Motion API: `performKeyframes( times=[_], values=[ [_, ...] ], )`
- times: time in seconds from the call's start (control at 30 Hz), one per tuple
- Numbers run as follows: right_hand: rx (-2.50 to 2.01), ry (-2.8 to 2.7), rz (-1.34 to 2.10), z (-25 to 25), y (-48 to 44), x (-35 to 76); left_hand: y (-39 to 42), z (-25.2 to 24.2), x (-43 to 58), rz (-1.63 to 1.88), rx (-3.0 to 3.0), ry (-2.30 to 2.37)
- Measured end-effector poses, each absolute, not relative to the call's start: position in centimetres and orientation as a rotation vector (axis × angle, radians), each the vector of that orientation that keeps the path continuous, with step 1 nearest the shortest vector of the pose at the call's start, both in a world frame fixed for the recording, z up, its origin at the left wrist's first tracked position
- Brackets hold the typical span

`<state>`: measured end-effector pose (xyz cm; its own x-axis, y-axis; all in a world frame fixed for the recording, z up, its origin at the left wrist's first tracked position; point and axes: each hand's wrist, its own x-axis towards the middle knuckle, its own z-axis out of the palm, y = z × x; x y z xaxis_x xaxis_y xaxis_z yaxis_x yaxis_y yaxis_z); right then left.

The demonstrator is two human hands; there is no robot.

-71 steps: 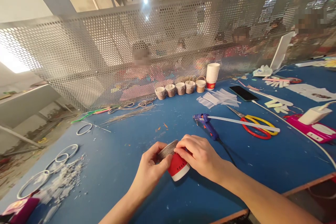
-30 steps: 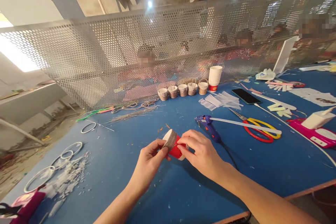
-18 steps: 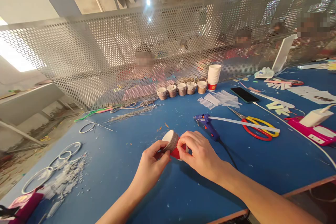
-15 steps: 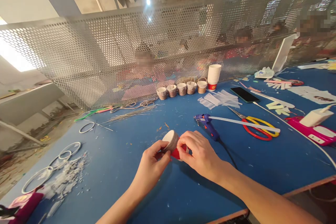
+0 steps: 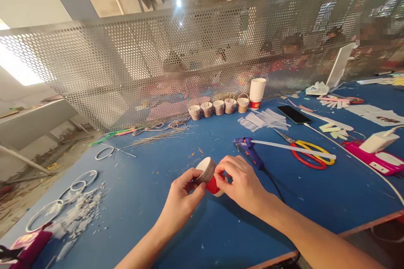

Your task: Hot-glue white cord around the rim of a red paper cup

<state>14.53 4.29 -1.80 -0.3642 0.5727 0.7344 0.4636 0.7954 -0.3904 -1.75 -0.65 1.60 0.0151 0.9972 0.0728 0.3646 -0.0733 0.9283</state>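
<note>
A small paper cup [image 5: 213, 185], red near its base and wrapped in grey-brown cord round its upper part, is tilted above the blue table. Its pale opening points up and to the left. My left hand [image 5: 186, 191] is closed on the cup, fingers behind it and thumb in front. At the cup's right side my right hand [image 5: 235, 178] is pinched close against the cord's edge; whatever lies between its fingertips is too small to make out. Behind the hands a blue glue gun [image 5: 251, 151] with a long white stick lies on the table.
Several cord-wrapped cups [image 5: 218, 107] and a cup stack [image 5: 257, 92] stand before the perforated screen [image 5: 132, 71]. Scissors [image 5: 311, 153], a phone [image 5: 294, 114] and a magenta power strip [image 5: 375, 157] lie right. Wire rings [image 5: 47, 214] and scraps lie left. People sit behind the screen.
The cup has turned slightly in my left hand, showing more of its red part and pale base. My right hand has shifted a little to the right.
</note>
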Motion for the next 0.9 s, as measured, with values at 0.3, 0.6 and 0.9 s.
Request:
performKeyframes(
  times=[0.3, 0.6, 0.9],
  values=[
    [-0.83, -1.918, 0.178, -1.1, 4.8, 15.2, -0.4, 1.5, -2.4, 1.145, 1.502, 1.394],
    [-0.82, -1.968, 0.311, -0.7, 2.7, 19.6, 0.0, 1.1, -2.9, 1.114, 1.486, 1.387],
    [-1.512, -2.0, 0.274, -2.1, 5.9, 25.3, 0.4, 0.6, -2.8, 1.178, 1.52, 1.428]
  ],
)
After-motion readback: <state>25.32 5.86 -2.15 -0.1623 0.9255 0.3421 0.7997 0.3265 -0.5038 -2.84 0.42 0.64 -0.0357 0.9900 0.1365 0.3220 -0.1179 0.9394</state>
